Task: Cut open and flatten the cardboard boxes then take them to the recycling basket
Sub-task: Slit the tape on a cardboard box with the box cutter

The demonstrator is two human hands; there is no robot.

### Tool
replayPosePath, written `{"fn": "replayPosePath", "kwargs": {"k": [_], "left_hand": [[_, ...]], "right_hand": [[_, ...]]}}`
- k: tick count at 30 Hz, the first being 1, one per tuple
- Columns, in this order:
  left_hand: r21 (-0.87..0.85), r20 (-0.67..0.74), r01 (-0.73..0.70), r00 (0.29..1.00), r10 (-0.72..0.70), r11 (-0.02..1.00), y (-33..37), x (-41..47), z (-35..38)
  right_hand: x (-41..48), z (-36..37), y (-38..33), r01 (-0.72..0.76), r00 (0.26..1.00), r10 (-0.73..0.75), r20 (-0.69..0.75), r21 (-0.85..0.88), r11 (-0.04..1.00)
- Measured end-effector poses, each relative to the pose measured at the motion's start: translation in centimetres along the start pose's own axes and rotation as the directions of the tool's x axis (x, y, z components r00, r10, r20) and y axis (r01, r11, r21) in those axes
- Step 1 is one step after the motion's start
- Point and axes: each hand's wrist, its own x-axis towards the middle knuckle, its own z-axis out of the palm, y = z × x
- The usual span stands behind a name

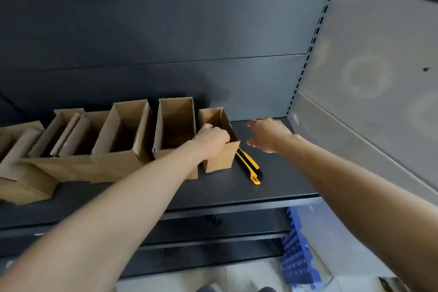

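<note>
Left hand (212, 137) fingers clench the near rim of the rightmost box (219, 142) on the shelf (279, 173). Right hand (269, 134) hovers released at its 3 o'clock; cutter (250, 166) lies at 5 o'clock.

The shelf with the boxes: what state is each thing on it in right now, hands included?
Small box: upright, top open, gripped at its rim.
Left hand: closed on the small box.
Right hand: open, empty, above the shelf.
Knife: lying flat on the shelf beside the small box; blade not visible.
Other boxes: upright in a row, tops open, uncut.
</note>
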Motion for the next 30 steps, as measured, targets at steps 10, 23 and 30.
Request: {"fn": "replayPosePath", "kwargs": {"k": [10, 23, 30], "left_hand": [[-0.158, -0.126, 0.059, 0.989, -0.08, 0.986, -1.9, -0.6, -0.7], [-0.353, -0.164, 0.165, 0.958, -0.234, 0.921, -2.4, -1.6, -0.8], [-0.511, -0.18, 0.091, 0.961, -0.21, 0.854, 0.6, 0.2, -3.2]], "right_hand": [[4.0, 7.2, 0.6, -0.083, 0.953, 0.022, 0.301, 0.189, 0.978], [5.9, 8.9, 2.8, -0.267, 0.935, 0.137, 0.326, 0.399, 0.877], [4.3, 4.3, 7.9, -0.436, 0.9, 0.233, 0.369, 0.786, 0.437]]}}
